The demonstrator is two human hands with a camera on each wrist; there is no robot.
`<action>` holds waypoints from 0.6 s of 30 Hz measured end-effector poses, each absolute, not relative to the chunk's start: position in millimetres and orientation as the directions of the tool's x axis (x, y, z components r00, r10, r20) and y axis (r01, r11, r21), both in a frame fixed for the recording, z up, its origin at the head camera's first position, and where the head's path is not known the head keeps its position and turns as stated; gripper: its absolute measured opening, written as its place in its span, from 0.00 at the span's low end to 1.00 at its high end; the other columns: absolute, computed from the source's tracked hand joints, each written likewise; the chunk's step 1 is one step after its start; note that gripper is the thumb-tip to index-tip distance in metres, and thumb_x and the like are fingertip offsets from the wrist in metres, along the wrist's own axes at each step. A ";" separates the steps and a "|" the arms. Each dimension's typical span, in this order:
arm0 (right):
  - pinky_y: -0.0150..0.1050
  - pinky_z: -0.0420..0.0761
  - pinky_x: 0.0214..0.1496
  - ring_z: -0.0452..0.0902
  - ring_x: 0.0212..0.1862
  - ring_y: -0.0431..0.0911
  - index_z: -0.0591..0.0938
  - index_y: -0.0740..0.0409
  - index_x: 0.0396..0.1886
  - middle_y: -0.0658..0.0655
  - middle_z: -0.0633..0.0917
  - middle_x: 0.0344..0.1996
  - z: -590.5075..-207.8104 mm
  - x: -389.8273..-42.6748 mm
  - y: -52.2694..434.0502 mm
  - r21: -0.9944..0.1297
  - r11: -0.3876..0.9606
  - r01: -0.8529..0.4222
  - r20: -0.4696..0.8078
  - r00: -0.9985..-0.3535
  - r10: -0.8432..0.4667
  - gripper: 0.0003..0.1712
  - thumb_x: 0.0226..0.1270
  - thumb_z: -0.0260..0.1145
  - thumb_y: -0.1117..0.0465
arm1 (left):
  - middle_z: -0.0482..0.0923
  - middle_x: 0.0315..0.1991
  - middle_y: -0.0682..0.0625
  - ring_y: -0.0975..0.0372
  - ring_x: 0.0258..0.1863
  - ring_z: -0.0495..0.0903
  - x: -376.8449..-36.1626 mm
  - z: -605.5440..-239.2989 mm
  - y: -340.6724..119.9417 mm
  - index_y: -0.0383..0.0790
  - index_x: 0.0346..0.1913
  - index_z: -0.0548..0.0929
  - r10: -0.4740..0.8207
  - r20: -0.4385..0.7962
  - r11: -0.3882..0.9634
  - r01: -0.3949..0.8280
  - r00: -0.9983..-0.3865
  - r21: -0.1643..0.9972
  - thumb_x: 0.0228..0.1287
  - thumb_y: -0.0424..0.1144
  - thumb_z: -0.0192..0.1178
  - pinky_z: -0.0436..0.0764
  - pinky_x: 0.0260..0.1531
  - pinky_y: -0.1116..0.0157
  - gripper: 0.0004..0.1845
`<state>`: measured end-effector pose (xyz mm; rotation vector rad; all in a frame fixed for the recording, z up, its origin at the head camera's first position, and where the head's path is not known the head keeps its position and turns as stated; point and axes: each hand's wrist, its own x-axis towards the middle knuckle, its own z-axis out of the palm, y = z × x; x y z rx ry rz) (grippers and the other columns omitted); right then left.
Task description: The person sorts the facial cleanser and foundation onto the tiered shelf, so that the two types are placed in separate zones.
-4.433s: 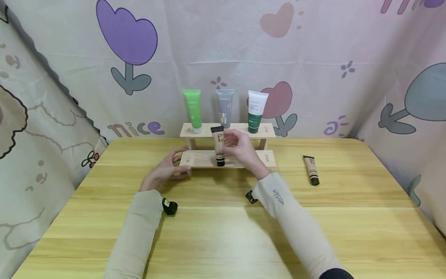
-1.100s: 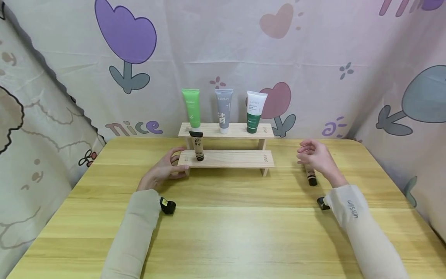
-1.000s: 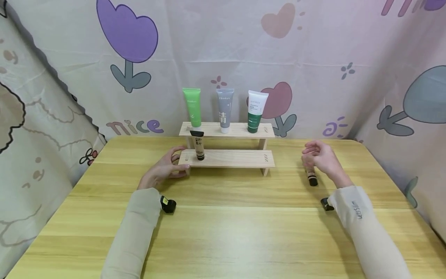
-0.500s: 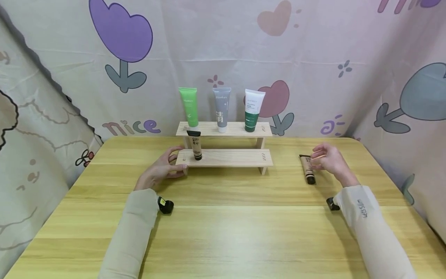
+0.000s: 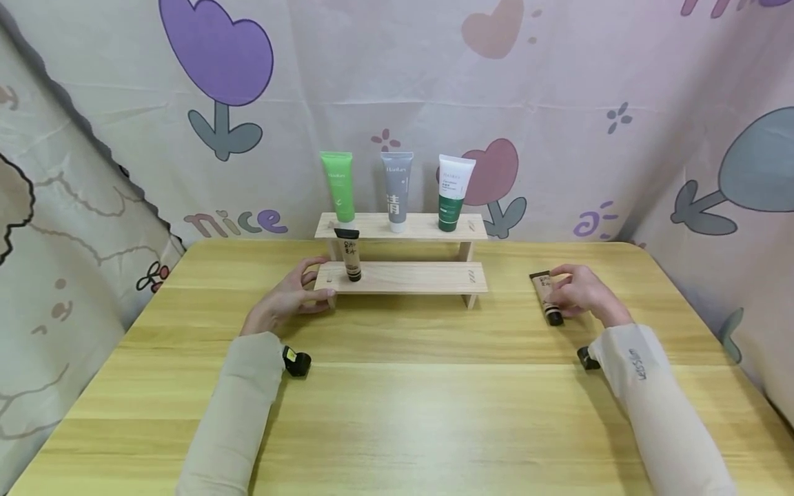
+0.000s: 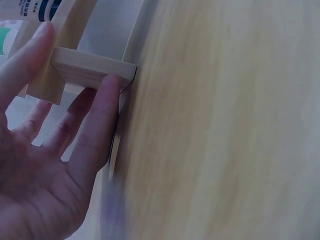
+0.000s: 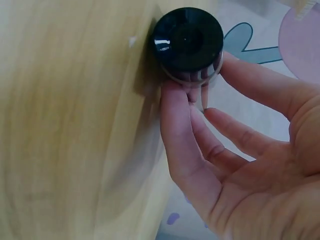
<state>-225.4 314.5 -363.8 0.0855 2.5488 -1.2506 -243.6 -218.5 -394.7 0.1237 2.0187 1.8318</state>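
Observation:
My left hand (image 5: 291, 296) grips the left end of the lower board of a two-step wooden display stand (image 5: 422, 277). In the left wrist view, its thumb lies on the board and a fingertip touches the stand's leg (image 6: 92, 67). On that board, near its left end, a small beige cosmetic tube (image 5: 351, 256) stands on its black cap. To the stand's right, my right hand (image 5: 586, 295) pinches a matching beige cosmetic tube (image 5: 544, 285) at the tabletop. The right wrist view shows the black cap (image 7: 189, 42) end-on, with thumb and fingers around the tube just behind it.
Upright on the upper board are a green tube (image 5: 338, 187), a grey tube (image 5: 398, 187) and a white-and-green tube (image 5: 455, 194). A printed curtain (image 5: 347, 62) hangs behind the wooden table (image 5: 397, 427).
My right hand set the first beige tube on the lower board's left part, went right, and now lowers onto and takes hold of the second one. My left hand stays at the stand.

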 end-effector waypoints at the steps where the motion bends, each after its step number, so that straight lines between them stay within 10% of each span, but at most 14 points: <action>1: 0.42 0.89 0.33 0.79 0.34 0.43 0.58 0.79 0.71 0.79 0.73 0.55 -363.2 -226.1 313.6 -0.757 0.626 0.186 -0.295 -0.953 -0.074 0.41 0.63 0.67 0.73 | 0.46 0.79 0.33 0.39 0.70 0.61 -243.6 -394.5 -218.7 0.43 0.82 0.43 0.335 -0.236 0.132 -0.203 -0.912 0.970 0.69 0.23 0.61 0.79 0.61 0.51 0.48; 18: 0.43 0.88 0.33 0.80 0.31 0.47 0.64 0.75 0.68 0.78 0.77 0.52 -360.0 -231.7 300.5 -0.679 0.712 0.179 -0.294 -0.955 -0.040 0.39 0.54 0.64 0.77 | 0.47 0.79 0.35 0.40 0.70 0.61 -242.7 -393.7 -216.0 0.44 0.82 0.43 0.330 -0.237 0.128 -0.205 -0.914 0.970 0.69 0.23 0.61 0.79 0.60 0.51 0.48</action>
